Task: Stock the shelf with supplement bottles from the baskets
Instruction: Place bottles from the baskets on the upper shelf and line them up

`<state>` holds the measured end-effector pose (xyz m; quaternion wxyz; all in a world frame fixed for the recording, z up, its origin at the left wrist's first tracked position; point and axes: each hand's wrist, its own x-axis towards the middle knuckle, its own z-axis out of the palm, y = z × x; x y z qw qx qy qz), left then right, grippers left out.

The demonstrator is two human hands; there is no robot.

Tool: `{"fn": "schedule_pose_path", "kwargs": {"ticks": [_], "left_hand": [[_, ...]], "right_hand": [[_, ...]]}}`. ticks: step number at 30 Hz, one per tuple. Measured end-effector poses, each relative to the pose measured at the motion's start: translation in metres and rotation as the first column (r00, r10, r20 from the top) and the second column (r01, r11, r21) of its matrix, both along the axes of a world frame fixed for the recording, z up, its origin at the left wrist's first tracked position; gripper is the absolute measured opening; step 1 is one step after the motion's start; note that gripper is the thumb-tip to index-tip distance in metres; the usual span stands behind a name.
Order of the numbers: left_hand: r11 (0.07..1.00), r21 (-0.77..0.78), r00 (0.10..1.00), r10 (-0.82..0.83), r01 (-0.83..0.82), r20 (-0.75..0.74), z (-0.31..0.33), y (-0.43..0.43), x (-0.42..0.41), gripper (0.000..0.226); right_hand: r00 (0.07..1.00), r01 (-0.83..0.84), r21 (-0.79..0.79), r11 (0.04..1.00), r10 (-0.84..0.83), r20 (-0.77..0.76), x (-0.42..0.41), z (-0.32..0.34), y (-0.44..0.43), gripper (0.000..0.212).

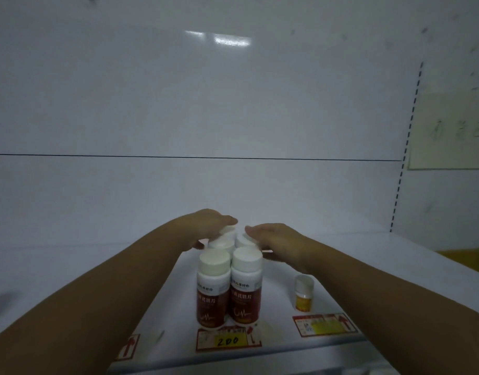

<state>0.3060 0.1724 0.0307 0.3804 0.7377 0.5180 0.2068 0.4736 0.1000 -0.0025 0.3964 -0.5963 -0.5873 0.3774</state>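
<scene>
Nearest the viewer runs the front lip of the white shelf (281, 315), and two bare forearms cross it toward a tight block of red-labelled supplement bottles (213, 293) standing upright in paired rows at its middle. The left hand (208, 226) lies over the white caps of the rear bottles with its fingers loosely straight. The right hand (271, 239) flanks the rear right bottle the same way. Their fingertips nearly meet but are apart, and neither hand looks clamped on anything. The step appears to be squaring the block, so both hands should press inward evenly and low on the bottles' sides rather than on the caps: tall narrow bottles tip easily, and the front pair sits close to the lip. A small yellow-labelled bottle (304, 293) stands apart to the right. The block belongs directly behind its "200" price tag (229, 339). No baskets are in view.
</scene>
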Motion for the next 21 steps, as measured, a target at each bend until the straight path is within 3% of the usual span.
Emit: {"fn": "schedule_pose_path", "kwargs": {"ticks": [2,4,6,8,9,11,21], "left_hand": [[0.984,0.177,0.993,0.001,0.020,-0.118,0.006,-0.008,0.004,0.059],[0.935,0.335,0.954,-0.007,0.113,-0.301,0.012,-0.020,0.007,0.064],[0.881,0.419,0.878,0.010,0.219,-0.479,0.020,-0.035,0.008,0.069],[0.856,0.437,0.820,0.029,0.275,-0.572,0.028,-0.053,0.013,0.072],[0.853,0.439,0.807,0.038,0.281,-0.590,0.032,-0.064,0.019,0.073],[0.844,0.458,0.807,0.052,0.280,-0.589,0.038,-0.086,0.038,0.073],[0.799,0.486,0.845,-0.051,0.355,-0.532,-0.002,-0.205,0.169,0.071]], "right_hand": [[0.980,0.107,0.114,0.988,-0.124,0.157,0.008,0.003,-0.004,0.059],[0.858,0.173,0.293,0.940,-0.290,0.424,0.024,0.007,-0.015,0.063],[0.593,0.091,0.409,0.908,-0.379,0.710,0.048,0.012,-0.029,0.064],[0.336,-0.038,0.372,0.927,-0.339,0.879,0.073,0.018,-0.046,0.066],[0.266,-0.066,0.334,0.940,-0.306,0.914,0.085,0.021,-0.056,0.068],[0.235,-0.079,0.287,0.955,-0.262,0.936,0.104,0.024,-0.079,0.069],[0.339,-0.134,0.223,0.966,-0.167,0.926,0.199,-0.019,-0.226,0.069]]}}
